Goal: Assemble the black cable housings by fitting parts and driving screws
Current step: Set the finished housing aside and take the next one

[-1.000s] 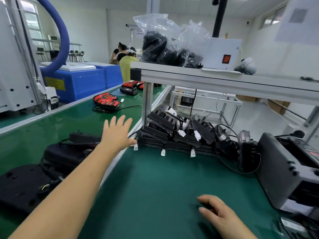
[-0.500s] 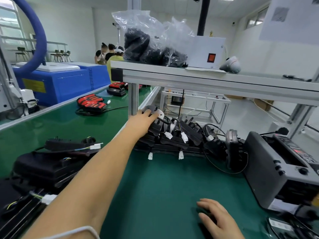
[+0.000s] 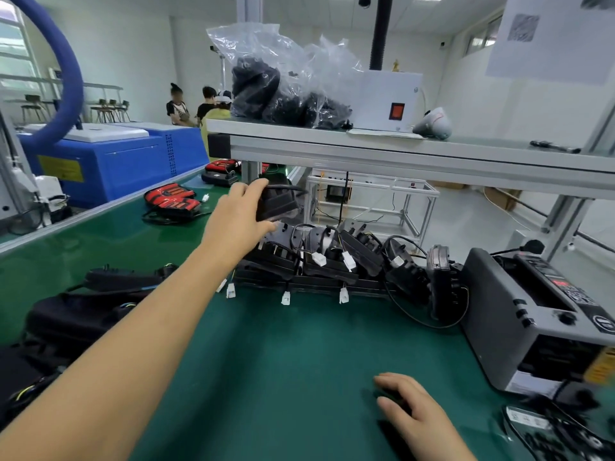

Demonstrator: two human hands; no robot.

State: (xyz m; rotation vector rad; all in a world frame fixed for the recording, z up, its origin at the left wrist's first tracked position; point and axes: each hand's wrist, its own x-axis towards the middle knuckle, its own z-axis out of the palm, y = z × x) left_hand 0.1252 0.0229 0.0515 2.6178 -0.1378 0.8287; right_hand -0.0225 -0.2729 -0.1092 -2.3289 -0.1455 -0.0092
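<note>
At my assembly desk (image 3: 299,367), my left hand (image 3: 238,221) reaches out at arm's length and grips one black housing (image 3: 278,202), thumb on top and fingers underneath, holding it in the air just above the row of housings (image 3: 319,264) stacked along the back edge of the green mat. A black cable loops off the top of the held piece. Small white plugs (image 3: 285,297) dangle on short wires from the front of the row.

My right hand (image 3: 412,410) lies palm down on the desk near me, fingers bent over a small dark thing (image 3: 387,395); I cannot tell whether it is actually holding it.

A grey machine (image 3: 519,321) sits at the right end of the row, and more black parts (image 3: 76,314) lie at my left.

On the shelf (image 3: 399,151) overhead, a clear plastic bag (image 3: 283,84) of black parts rests beside a white box (image 3: 387,101) with a red switch. To the left, red-and-black units (image 3: 171,201) sit on a green belt in front of a blue cabinet (image 3: 116,161). Several people (image 3: 206,104) stand in the background.
</note>
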